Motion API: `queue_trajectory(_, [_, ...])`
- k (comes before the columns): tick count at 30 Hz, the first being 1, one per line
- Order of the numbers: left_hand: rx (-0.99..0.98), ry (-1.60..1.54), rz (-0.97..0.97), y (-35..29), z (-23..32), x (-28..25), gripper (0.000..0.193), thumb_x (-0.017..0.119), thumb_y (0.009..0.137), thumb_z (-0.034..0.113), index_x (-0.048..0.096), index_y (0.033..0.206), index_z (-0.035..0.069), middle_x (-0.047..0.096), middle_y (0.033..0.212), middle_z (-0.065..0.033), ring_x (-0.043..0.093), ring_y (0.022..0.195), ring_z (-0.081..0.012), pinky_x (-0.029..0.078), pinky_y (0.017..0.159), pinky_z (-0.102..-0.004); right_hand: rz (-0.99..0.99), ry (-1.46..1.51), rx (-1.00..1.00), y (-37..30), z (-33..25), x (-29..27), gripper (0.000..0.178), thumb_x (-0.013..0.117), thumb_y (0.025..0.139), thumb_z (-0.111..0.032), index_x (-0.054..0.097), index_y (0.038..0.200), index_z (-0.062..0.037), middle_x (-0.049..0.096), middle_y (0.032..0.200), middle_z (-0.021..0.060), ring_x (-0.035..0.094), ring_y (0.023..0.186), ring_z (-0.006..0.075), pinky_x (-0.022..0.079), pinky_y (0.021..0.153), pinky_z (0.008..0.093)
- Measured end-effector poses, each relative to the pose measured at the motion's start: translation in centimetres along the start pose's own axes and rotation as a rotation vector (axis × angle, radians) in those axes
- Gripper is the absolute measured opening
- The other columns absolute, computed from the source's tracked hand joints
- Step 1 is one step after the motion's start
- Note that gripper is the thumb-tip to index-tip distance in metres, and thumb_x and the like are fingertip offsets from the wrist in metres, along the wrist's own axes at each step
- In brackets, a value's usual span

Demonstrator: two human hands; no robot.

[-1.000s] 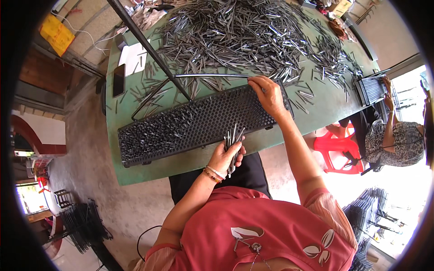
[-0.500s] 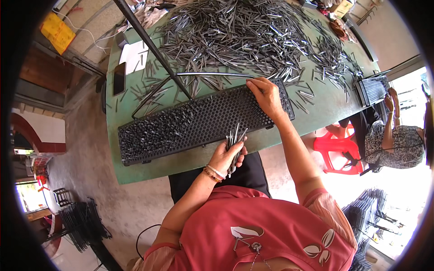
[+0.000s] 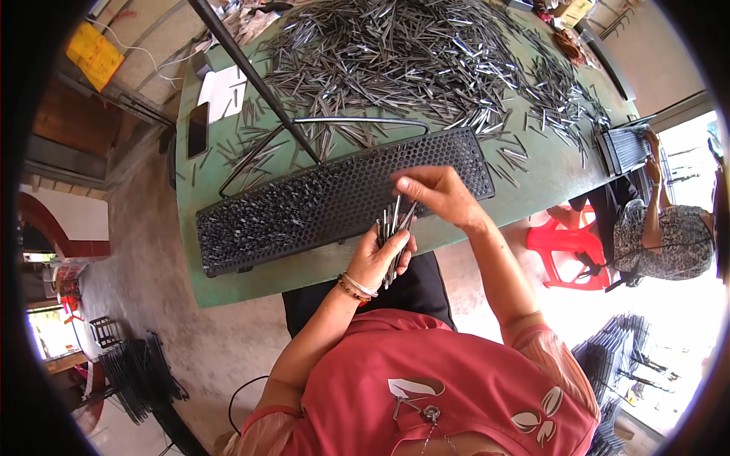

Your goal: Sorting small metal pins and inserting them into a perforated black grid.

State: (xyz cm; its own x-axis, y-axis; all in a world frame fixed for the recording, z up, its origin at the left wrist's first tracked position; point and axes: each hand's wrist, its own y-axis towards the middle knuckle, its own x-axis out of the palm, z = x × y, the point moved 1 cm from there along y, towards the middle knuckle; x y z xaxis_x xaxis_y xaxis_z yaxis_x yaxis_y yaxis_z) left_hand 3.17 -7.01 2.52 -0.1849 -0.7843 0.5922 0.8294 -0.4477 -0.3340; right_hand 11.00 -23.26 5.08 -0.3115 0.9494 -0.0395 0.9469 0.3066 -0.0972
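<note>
My left hand (image 3: 378, 258) is closed around a bundle of thin metal strips (image 3: 389, 222), their tops sticking up above the thumb. Just above that bundle, my right hand (image 3: 445, 196) has thumb and fingers drawn together at the top of one strip (image 3: 397, 204); its fingertips are slightly blurred. Behind both hands lies a long black perforated tray (image 3: 456, 162), slanting up to the right. Many strips (image 3: 258, 213) stand upright in the holes of its left part; the holes to the right show bare.
A big heap of loose strips (image 3: 388, 68) covers the far part of the green table (image 3: 220, 285). A dark metal bar (image 3: 255, 80) slants down to the tray. A phone (image 3: 198, 131) lies at left. At right another person (image 3: 661, 235) works by a red stool (image 3: 564, 247).
My right hand has left the tray's upper right part and come down and left to the top of the bundle. My left hand has shifted only slightly.
</note>
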Motion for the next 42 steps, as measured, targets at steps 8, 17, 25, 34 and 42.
queue_trajectory(8, [-0.146, -0.058, 0.041, 0.7, -1.5, -0.7, 0.025, 0.055, 0.092, 0.020, 0.053, 0.110, 0.003, 0.057, 0.076, -0.0036, 0.051, 0.059, -0.0077, 0.043, 0.048, -0.0211, 0.437, -0.310, -0.229, 1.6, -0.5, -3.4, 0.023, 0.062, 0.087, -0.016, 0.064, 0.102, 0.0019, 0.067, 0.084, 0.0058, 0.058, 0.074, 0.0082, 0.047, 0.069, 0.0227])
queue_trajectory(17, [-0.240, -0.013, 0.095, 1.0, -1.7, -0.9, 0.027, 0.061, 0.088, 0.021, 0.057, 0.108, 0.003, 0.056, 0.079, -0.0010, 0.050, 0.062, -0.0064, 0.041, 0.050, -0.0193, 0.571, -0.584, -0.471, 4.8, 2.2, -4.8, 0.018, 0.063, 0.084, -0.009, 0.064, 0.099, -0.0008, 0.064, 0.084, 0.0107, 0.059, 0.068, 0.0187, 0.046, 0.064, 0.0274])
queue_trajectory(25, [-0.207, -0.140, 0.114, 0.6, -1.6, -0.6, 0.021, 0.061, 0.088, 0.021, 0.059, 0.101, 0.004, 0.060, 0.080, -0.0032, 0.058, 0.066, -0.0106, 0.051, 0.056, -0.0245, 0.514, -0.888, -0.639, 4.8, 3.0, -4.5, 0.019, 0.065, 0.080, -0.011, 0.065, 0.097, -0.0026, 0.063, 0.087, 0.0124, 0.060, 0.080, 0.0303, 0.048, 0.071, 0.0364])
queue_trajectory(34, [-0.080, -0.111, 0.046, 0.5, -1.2, -0.6, 0.024, 0.058, 0.090, 0.018, 0.055, 0.109, 0.003, 0.059, 0.081, -0.0034, 0.058, 0.068, -0.0115, 0.050, 0.057, -0.0259, 0.432, -0.728, -0.416, 1.7, 1.0, -3.2, 0.024, 0.065, 0.083, -0.020, 0.066, 0.095, 0.0002, 0.062, 0.081, 0.0120, 0.060, 0.072, 0.0241, 0.046, 0.065, 0.0340])
queue_trajectory(42, [-0.041, -0.079, 0.021, 0.6, -0.5, 0.4, 0.021, 0.060, 0.089, 0.016, 0.055, 0.104, 0.003, 0.059, 0.079, -0.0038, 0.056, 0.064, -0.0109, 0.047, 0.054, -0.0244, 0.156, 0.135, 0.076, -1.9, 0.9, -0.5, 0.023, 0.065, 0.086, -0.021, 0.067, 0.096, 0.0002, 0.065, 0.080, 0.0021, 0.056, 0.068, 0.0049, 0.045, 0.059, 0.0205])
